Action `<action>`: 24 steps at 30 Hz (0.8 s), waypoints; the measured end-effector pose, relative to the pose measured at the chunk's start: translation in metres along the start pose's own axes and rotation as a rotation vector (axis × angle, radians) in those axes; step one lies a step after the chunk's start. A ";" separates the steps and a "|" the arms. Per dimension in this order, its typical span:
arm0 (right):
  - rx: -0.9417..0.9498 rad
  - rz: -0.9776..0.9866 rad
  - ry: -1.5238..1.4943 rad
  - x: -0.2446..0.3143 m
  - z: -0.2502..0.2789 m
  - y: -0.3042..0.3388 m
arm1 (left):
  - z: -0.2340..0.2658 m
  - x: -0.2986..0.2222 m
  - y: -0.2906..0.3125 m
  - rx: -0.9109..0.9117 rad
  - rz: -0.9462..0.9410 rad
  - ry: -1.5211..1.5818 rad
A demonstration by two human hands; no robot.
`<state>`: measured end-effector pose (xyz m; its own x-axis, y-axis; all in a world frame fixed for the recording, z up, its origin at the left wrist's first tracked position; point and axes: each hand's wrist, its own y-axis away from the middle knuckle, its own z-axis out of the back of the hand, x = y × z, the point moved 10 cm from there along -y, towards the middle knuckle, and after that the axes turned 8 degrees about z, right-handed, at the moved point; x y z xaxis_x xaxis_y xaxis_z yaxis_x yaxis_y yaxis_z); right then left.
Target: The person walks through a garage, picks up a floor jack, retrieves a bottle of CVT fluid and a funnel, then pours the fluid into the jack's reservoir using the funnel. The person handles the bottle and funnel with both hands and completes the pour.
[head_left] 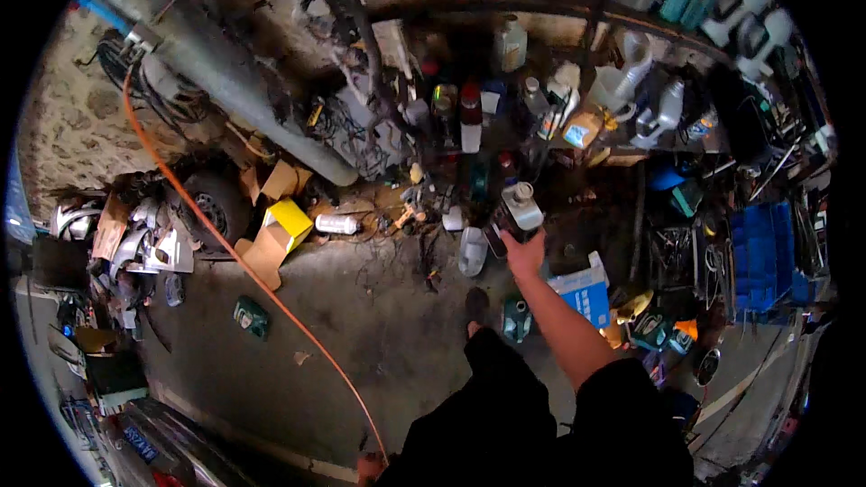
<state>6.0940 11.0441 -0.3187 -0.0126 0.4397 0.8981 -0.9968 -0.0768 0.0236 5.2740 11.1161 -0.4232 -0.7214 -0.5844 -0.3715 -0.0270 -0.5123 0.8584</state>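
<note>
My right hand [525,252] reaches forward, closed on a grey jug-like container [521,206] with a round cap on top. Its darker lower part is partly covered by my fingers. Just left of it stands a translucent plastic container [472,251]. At the bottom edge my left hand [370,466] is closed at the end of an orange hose [271,293]. A small dark piece sticks up beside that hand; its kind is unclear. From there the hose runs up to the grey cylinder [244,81] at upper left.
Bottles, including a red-and-white one [471,117], crowd the bench ahead. On the floor lie a green jug [251,317], another green jug [516,318], a blue-and-white box [584,296] and a yellow carton [289,224]. Blue bins [762,252] stand right; a wheel [212,207] leans left.
</note>
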 end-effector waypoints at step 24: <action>-0.328 0.083 0.153 0.001 -0.160 -0.274 | 0.011 -0.122 0.006 -0.195 0.271 0.009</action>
<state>6.3539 11.2088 -0.3945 -0.0812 0.5743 0.8146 -0.9641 0.1622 -0.2104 5.3539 11.1913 -0.3683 -0.6778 -0.7212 -0.1429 0.2988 -0.4478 0.8427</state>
